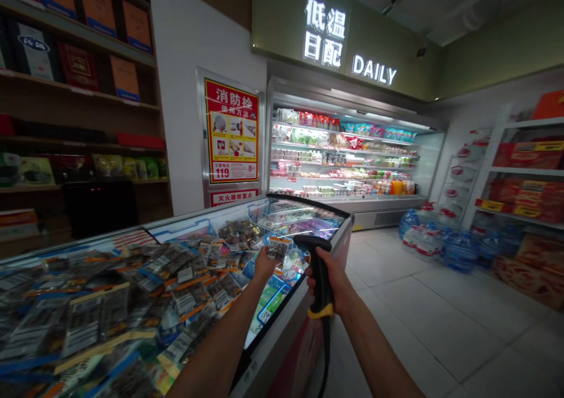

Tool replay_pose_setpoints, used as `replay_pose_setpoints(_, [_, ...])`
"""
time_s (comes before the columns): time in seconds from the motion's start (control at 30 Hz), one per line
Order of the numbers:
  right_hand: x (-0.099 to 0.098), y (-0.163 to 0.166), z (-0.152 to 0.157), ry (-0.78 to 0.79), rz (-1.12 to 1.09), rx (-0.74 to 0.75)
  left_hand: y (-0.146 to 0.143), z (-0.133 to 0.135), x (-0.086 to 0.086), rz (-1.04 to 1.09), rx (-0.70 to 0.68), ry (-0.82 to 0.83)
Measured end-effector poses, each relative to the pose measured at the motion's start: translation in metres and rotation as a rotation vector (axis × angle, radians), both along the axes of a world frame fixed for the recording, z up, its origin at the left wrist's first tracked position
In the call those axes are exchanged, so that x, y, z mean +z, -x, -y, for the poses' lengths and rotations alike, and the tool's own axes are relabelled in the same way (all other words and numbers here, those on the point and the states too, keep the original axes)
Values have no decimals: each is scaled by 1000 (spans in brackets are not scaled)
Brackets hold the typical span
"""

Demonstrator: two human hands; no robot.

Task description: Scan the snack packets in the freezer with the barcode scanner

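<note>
The left hand (264,264) is pinching a small packet (278,247) up over the chest freezer (304,304), label facing the scanner (318,272), which the right hand (335,280) is gripping at three o'clock.

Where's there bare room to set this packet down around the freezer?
The freezer top is crowded with packets near the left hand. Bare floor tiles lie free between the freezer, the right hand's scanner and the water bottles.

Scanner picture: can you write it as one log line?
left hand: holds packet | right hand: grips scanner | below: chest freezer
</note>
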State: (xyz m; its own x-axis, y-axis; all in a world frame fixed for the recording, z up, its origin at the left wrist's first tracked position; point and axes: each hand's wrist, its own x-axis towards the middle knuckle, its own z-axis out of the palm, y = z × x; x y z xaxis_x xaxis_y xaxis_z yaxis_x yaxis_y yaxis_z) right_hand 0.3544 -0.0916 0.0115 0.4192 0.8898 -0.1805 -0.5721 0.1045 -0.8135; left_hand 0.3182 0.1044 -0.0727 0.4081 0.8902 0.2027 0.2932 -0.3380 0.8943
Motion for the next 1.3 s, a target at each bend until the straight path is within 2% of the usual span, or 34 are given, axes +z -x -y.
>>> replay_pose_setpoints(0.37, [0, 23, -9, 101, 101, -6, 19, -2, 3, 23, 12, -22])
replay_pose_setpoints(0.53, [1, 22, -11, 75, 89, -5, 20, -3, 6, -37, 47, -55])
replay_pose_setpoints(0.67, [1, 19, -9, 52, 66, -23, 31, -10, 22, -170, 172, -135])
replay_pose_setpoints(0.83, [0, 16, -9, 49, 57, -41, 64, -29, 48, -327, 368, -251])
replay_pose_setpoints(0.97, [-2, 12, -11, 46, 55, -41, 91, -41, 52, -509, 501, -459])
replay_pose_setpoints(1.03, [-4, 10, -11, 43, 45, -48, 99, -47, 47, -596, 462, -564])
replay_pose_setpoints(1.17, [-7, 8, -11, 28, 32, -60, 106, -54, 41, -700, 269, -499])
replay_pose_setpoints(1.23, [-7, 9, -12, 14, 33, -65, 103, -49, 45, -640, 266, -465])
replay_pose_setpoints(1.3, [-5, 12, -14, 3, 52, -88, 97, -32, 54, -489, 198, -388])
